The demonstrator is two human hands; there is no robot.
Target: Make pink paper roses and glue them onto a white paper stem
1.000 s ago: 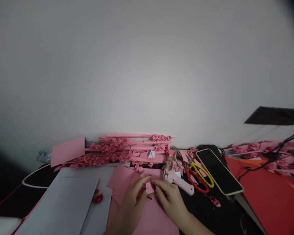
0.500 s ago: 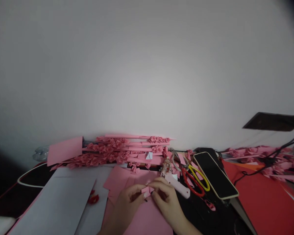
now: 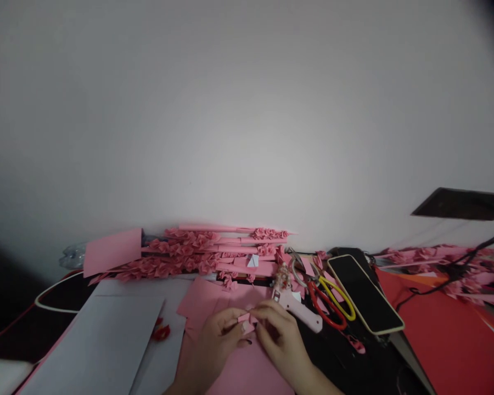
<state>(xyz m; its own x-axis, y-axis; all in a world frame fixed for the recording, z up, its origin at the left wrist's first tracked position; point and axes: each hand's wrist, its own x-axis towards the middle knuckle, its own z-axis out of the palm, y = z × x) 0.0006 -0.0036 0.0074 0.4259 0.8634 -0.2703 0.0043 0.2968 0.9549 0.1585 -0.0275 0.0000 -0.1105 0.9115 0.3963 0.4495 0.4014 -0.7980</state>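
A small folded piece of pink paper [image 3: 246, 323] is pinched between both hands above pink sheets [image 3: 247, 370]. My left hand [image 3: 214, 343] is closed on its left side, thumb and forefinger together. From the right, my right hand [image 3: 282, 340] grips the same piece with its fingertips, which hide part of it. Just beyond my right hand lies a pale pink glue gun [image 3: 298, 310]. Scissors with one red and one yellow handle [image 3: 327, 302] rest to the right of it.
Pink paper flower stems [image 3: 181, 258] lie along the wall. White sheets [image 3: 107, 334] and a red paper flower [image 3: 160, 332] are at left. A phone [image 3: 366, 293] and red sheets [image 3: 440, 334] lie at right, with dark cables [image 3: 473, 252] over them.
The fingers of my right hand have shifted slightly over the folded piece, covering more of its right side. The whole view has moved a little, so things appear slightly further right.
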